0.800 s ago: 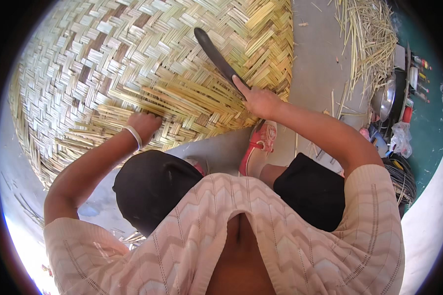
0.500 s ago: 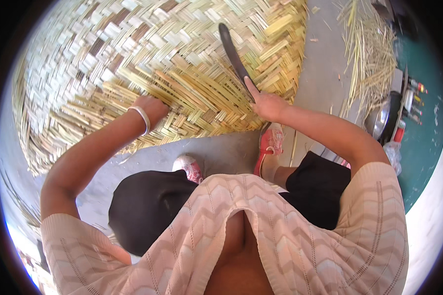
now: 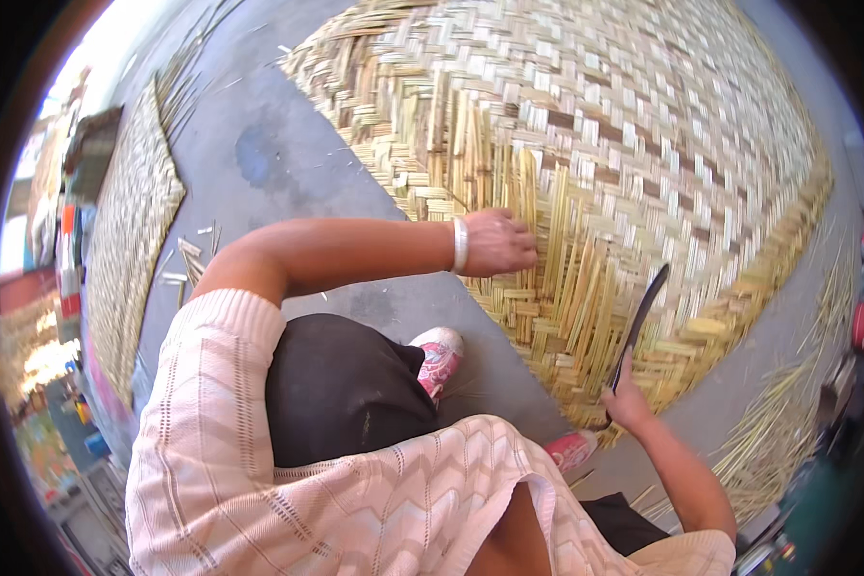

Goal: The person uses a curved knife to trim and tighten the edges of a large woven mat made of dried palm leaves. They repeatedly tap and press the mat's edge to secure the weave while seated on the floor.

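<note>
A large woven reed mat (image 3: 643, 125) lies on the floor before me, pale with some brown strips. A band of upright yellowish strips (image 3: 576, 259) stands out along its near-left edge. Over that edge is my left hand (image 3: 497, 242), a white band on its wrist. Its fingers are curled, and what they hold, if anything, is hidden. My right hand (image 3: 627, 401) grips a dark, curved, blade-like tool (image 3: 640, 312) by its lower end, near the mat's nearest corner. The tool's tip points away from me over the weave.
Another woven mat (image 3: 134, 240) lies at the left, with loose stalks (image 3: 197, 72) beyond it. Cut scraps (image 3: 190, 257) lie on the grey floor (image 3: 269, 173). Loose straw (image 3: 778, 413) is heaped at the right. My pink shoes (image 3: 440, 358) stand by the mat's edge.
The view has swung left, bringing the second mat in. My left hand remains curled at the strips along the edge. The curved tool stays in my right hand, now nearer the corner.
</note>
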{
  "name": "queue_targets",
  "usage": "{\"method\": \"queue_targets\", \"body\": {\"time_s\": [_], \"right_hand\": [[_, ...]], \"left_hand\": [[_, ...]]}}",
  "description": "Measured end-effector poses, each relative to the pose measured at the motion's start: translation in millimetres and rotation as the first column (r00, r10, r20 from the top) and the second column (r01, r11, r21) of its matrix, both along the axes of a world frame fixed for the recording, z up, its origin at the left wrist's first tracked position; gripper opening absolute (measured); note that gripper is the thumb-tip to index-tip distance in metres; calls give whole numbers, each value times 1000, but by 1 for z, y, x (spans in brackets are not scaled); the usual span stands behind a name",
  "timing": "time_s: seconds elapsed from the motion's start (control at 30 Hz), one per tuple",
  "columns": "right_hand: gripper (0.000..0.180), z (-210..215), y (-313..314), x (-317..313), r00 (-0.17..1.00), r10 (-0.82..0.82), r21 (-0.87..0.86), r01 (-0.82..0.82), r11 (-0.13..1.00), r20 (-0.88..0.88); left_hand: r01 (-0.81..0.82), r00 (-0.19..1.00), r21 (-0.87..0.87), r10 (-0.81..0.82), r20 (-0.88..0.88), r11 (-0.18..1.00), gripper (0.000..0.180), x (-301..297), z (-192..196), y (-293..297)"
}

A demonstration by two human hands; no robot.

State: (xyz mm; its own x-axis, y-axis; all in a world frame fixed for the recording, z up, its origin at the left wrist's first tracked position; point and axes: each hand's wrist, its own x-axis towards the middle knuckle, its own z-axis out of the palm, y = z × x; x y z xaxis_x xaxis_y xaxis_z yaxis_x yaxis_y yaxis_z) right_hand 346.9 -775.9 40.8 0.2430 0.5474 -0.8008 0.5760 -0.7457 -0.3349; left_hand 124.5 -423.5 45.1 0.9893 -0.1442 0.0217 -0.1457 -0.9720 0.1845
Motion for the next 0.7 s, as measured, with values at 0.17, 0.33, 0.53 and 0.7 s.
{"method": "queue_targets", "body": {"time_s": [0.17,0.33,0.53,0.7], "right_hand": [[80,40,24,6,928,-318,-19,321,947,-195],[74,80,72,-20,904,-353,195,402,895,-242],[68,90,148,-66,961,276,687,-223,692,34],[69,75,214,-108,928,358,451,-277,848,-103]], "left_hand": [[-814,416,-453,909,-17,363,23,-44,-3,76],[-722,240,-669,843,-481,-176,49,-58,-29,152],[-631,342,-656,611,-714,-414,40,-46,-59,164],[-554,202,-659,686,-699,-509,13,-31,-72,158]]}}
